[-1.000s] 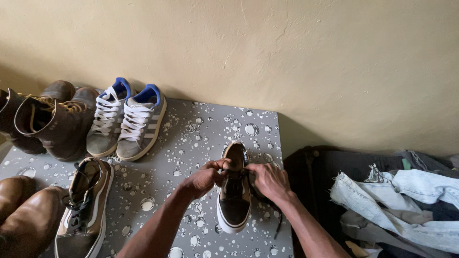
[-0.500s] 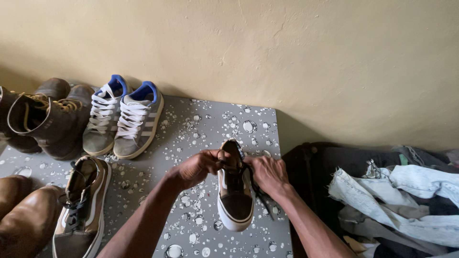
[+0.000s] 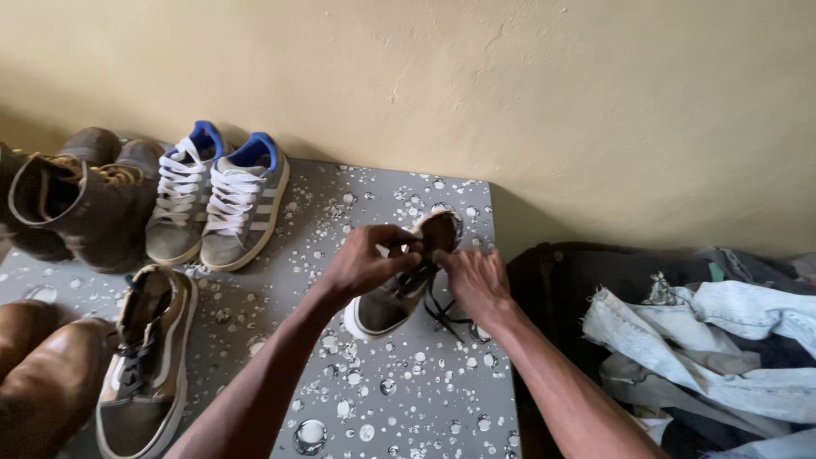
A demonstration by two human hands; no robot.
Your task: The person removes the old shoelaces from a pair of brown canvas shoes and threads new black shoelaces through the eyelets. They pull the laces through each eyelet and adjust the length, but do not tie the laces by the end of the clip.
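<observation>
A brown low sneaker (image 3: 387, 304) with a white sole and dark laces lies on the grey mat (image 3: 399, 399), toe toward me and slightly left. My left hand (image 3: 364, 259) grips its laces and upper from the left side. My right hand (image 3: 476, 280) holds the laces on the right side, fingers closed around them. Loose lace ends trail onto the mat below my right hand. The matching brown sneaker (image 3: 146, 361) lies by itself at the lower left.
A grey pair of sneakers with white laces and blue lining (image 3: 217, 200) stands by the yellow wall. Dark brown boots (image 3: 81, 200) and tan leather shoes (image 3: 38, 382) sit at the left. A dark bag with pale denim clothes (image 3: 722, 340) lies to the right.
The shoe has turned, its toe swinging toward the left. Both hands stayed on the laces and moved slightly up with it.
</observation>
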